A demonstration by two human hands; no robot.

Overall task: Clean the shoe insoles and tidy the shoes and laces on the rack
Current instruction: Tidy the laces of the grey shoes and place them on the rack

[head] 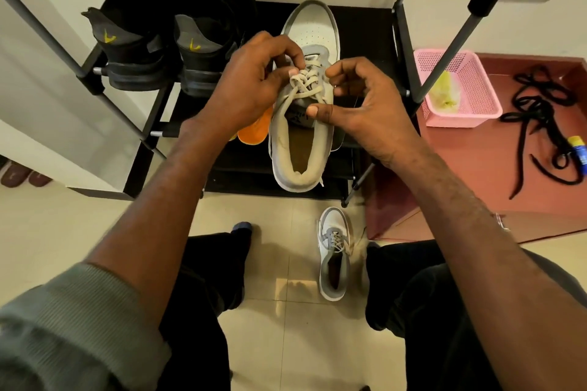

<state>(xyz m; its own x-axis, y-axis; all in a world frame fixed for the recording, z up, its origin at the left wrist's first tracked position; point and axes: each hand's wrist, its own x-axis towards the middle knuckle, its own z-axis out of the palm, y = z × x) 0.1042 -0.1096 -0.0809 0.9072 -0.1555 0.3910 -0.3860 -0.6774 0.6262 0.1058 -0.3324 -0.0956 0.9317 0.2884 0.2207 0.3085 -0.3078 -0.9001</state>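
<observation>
Grey-and-white sneaker sits heel-toward-us on the lower shelf of the black rack, and we judge we are at the lacing step. Our left hand pinches the beige laces near the tongue; our right hand curls at the opposite eyelets, thumb pressed on the collar. Next we likely need even tension and a tidy knot. Its lining looks worn and tan. An orange insole lies beside it; its mate waits on the floor.
</observation>
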